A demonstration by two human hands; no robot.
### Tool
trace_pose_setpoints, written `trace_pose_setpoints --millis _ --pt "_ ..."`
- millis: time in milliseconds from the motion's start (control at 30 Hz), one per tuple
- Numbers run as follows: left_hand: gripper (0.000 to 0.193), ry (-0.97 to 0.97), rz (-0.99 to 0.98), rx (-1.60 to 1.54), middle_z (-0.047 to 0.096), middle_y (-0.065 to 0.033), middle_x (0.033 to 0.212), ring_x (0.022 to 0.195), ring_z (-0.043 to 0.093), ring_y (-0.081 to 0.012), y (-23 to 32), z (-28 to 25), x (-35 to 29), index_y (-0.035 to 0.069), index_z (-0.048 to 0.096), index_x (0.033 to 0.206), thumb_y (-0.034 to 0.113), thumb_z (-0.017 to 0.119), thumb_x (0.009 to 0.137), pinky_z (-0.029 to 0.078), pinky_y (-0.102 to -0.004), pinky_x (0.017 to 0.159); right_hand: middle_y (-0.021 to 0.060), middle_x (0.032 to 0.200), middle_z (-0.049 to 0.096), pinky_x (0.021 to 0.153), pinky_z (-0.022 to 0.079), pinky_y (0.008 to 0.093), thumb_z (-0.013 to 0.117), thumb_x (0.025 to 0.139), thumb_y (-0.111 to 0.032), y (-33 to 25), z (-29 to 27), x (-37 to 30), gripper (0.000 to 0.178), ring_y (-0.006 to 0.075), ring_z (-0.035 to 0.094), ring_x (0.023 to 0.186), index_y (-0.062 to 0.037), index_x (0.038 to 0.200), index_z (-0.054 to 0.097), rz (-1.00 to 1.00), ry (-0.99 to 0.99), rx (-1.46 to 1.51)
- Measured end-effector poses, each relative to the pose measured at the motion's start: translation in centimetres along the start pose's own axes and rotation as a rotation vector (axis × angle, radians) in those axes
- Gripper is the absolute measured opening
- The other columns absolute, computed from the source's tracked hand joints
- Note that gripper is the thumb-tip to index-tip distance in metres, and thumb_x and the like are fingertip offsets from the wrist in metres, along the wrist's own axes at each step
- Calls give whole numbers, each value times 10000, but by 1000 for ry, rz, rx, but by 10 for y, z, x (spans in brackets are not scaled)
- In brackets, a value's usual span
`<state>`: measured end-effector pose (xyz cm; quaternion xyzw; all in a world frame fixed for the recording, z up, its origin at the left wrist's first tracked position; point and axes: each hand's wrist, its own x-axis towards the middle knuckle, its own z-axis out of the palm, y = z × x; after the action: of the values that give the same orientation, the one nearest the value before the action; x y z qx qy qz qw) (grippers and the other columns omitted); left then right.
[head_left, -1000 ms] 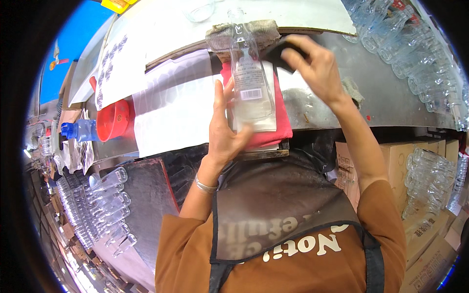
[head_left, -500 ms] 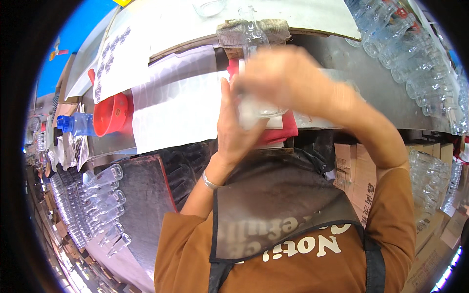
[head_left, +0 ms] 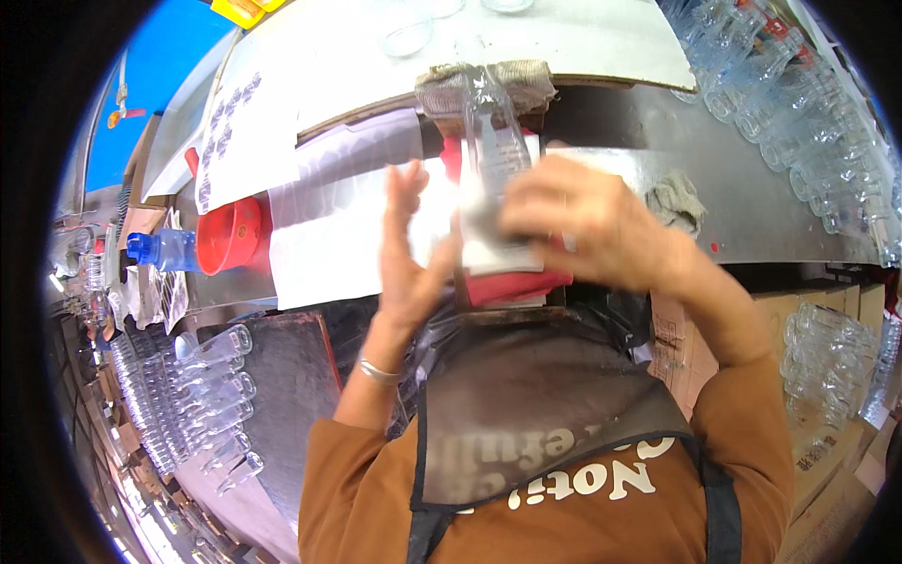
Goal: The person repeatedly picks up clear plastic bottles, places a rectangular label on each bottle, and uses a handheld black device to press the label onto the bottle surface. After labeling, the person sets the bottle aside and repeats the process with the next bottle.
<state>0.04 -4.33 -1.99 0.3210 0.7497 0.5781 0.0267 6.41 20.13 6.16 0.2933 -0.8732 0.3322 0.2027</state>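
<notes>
A clear glass bottle (head_left: 495, 136) lies in front of me, its neck pointing away across a cloth-wrapped rest (head_left: 532, 86). Its near end is over a white pad (head_left: 503, 258) on a folded red cloth (head_left: 512, 286). Left of the bottle, my left hand (head_left: 409, 254) is raised with its fingers apart, holding nothing. Curled and blurred, the fingers of my right hand (head_left: 592, 221) are at the bottle's right side near its base. A dark grey smear beside those fingertips is too blurred to name.
White sheets (head_left: 343, 202) cover the bench at left, beside a red plastic container (head_left: 225, 235) and a blue-capped bottle (head_left: 164, 249). A grey rag (head_left: 675, 199) lies at right. Glass bottles stand in rows at far right (head_left: 780, 122) and lower left (head_left: 216, 385).
My left hand has come away from the bottle to the left and opened. The right hand has moved nearer to me and to the right, baring more of the bottle.
</notes>
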Motion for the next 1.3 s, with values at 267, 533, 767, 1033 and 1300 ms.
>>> trace_pose_setpoints --millis 267,533,767,1033,1300 --pt "502 -22 27 376 733 -189 1058 972 678 -363 26 18 168 -62 567 1325 289 600 967 432 -424 1029 124 1089 692 838 552 343 714 765 27 54 1 -15 271 249 686 971 -32 1028 698 190 289 77" --pt "543 159 41 151 721 -170 1095 906 690 -196 24 17 140 -49 541 1371 307 648 975 551 -315 811 111 828 703 675 516 320 722 753 10 -39 14 -81 162 224 665 744 -9 914 726 493 95 453" --pt "383 468 -14 -424 659 -86 1090 1016 708 -264 83 -76 5 -36 522 1347 181 569 1034 545 -342 924 126 1019 644 893 454 310 676 873 -13 -10 21 -72 200 205 588 967 43 1063 650 398 368 613" --pt "355 1168 -184 648 630 -131 1088 911 695 -193 44 -265 -136 -13 592 1265 206 653 993 542 -309 770 68 1069 628 930 436 254 652 937 -26 -5 43 -31 180 135 585 995 42 1103 644 466 334 647" --pt "401 1313 -339 1041 623 -169 1126 889 704 -260 -45 -391 -214 -8 636 1215 276 709 942 536 -374 781 41 1047 649 907 454 251 645 957 -52 -7 58 -4 196 114 597 966 44 1128 639 548 256 611"
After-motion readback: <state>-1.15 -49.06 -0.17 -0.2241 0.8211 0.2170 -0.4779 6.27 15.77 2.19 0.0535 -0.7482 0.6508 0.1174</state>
